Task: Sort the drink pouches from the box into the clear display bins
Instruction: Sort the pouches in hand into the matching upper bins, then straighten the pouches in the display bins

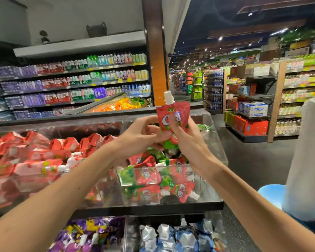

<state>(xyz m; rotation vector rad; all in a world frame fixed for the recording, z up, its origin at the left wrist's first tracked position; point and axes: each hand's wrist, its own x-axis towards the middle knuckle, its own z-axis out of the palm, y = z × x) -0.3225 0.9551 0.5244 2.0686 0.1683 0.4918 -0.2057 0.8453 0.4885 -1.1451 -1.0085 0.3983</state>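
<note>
Left hand: fingers curled round the base of the red spouted pouch.
Right hand: thumb pinching its front.
Hidden: the pouch's lower half, behind both hands.

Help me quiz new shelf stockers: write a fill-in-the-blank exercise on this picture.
1. The left hand and right hand hold up a red pouch whose cap is ____.
2. The clear bin under it holds red and ____ pouches.
3. At the bottom left lie ____ packs.
Missing words: white; green; purple.
</note>
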